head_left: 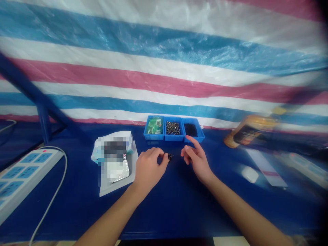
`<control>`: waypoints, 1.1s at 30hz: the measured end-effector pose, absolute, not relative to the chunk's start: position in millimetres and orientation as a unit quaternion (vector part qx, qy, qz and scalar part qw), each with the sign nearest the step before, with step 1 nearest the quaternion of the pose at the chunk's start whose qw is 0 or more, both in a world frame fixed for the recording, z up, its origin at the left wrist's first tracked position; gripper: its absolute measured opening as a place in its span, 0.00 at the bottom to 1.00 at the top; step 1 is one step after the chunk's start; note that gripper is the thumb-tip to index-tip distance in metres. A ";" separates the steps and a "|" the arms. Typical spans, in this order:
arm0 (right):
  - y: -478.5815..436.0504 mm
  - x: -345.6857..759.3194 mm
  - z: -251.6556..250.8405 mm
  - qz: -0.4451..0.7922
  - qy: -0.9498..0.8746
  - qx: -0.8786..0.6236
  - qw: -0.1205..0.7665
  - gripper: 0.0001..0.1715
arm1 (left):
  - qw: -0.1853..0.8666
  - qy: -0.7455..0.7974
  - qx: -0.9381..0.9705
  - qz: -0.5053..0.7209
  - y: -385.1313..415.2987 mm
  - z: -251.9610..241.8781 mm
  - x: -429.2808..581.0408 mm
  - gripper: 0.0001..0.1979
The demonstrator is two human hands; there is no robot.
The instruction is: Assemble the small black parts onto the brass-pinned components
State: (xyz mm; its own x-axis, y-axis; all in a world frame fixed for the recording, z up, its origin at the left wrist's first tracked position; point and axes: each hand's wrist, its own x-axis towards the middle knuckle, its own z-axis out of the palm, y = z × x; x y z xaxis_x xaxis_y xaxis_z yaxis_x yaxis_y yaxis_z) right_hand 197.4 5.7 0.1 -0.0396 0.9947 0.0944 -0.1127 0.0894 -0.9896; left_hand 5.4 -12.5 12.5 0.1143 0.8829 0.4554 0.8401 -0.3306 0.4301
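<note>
Left hand point(150, 169) is pinched shut on a small dark part point(170, 157), held between thumb and forefinger at the tips. Part looks like a tiny black fitting; too small to tell the exact type. It sits in the air over the middle of the worktop point(174, 212), just short of the near side of the bins.

Right hand point(197, 163) is open, nothing visible in it, fingers spread apart and forefinger stretched far. Its fingertip point(188, 137) is at the near edge of the right bin; can't tell if it touches. The two hands are near each other, not touching, with the dark part in the gap.

Three blue bins stand side by side at the far edge. Left bin point(153, 128) holds green circuit boards, middle bin point(173, 129) holds small dark metal parts, right bin point(191, 130) holds fine black parts.

Left of the hands, a pixelated packet point(114, 160) lies on a white sheet point(120, 184). Further left is a white power strip point(25, 177) with its cable point(60, 181). On the right, blurred: an orange bottle point(249, 131) lying tilted, a white mouse point(249, 174), a second power strip point(304, 167). A striped tarp point(164, 68) hangs behind.
</note>
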 end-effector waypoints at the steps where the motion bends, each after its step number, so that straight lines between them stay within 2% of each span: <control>1: 6.1 197.6 -1.4 0.503 -0.519 -0.451 0.523 0.26 | 0.024 0.581 0.746 0.324 -12.1 11.9 5.6 0.09; 7: 1.2 198.8 -2.7 0.465 -0.604 -0.469 0.446 0.19 | 0.012 0.604 0.742 0.292 -9.2 10.8 -2.8 0.06; 11: -1.6 197.4 -3.2 0.463 -0.624 -0.466 0.423 0.16 | -0.002 0.621 0.730 0.284 18.2 30.3 -16.7 0.07; 15: -0.5 195.1 -8.5 0.465 -0.641 -0.453 0.409 0.15 | -0.026 0.605 0.784 0.134 81.8 53.4 -18.8 0.13; 19: -0.7 194.8 -9.4 0.455 -0.663 -0.448 0.391 0.13 | -0.009 0.584 0.808 0.074 133.8 56.4 -9.4 0.11; 26: -2.3 196.7 -6.2 0.431 -0.690 -0.440 0.380 0.12 | -0.025 0.583 0.810 0.053 146.9 42.0 -4.1 0.11; 33: -1.7 198.5 -5.0 0.374 -0.729 -0.437 0.370 0.11 | -0.049 0.586 0.806 0.066 145.9 48.3 -6.6 0.11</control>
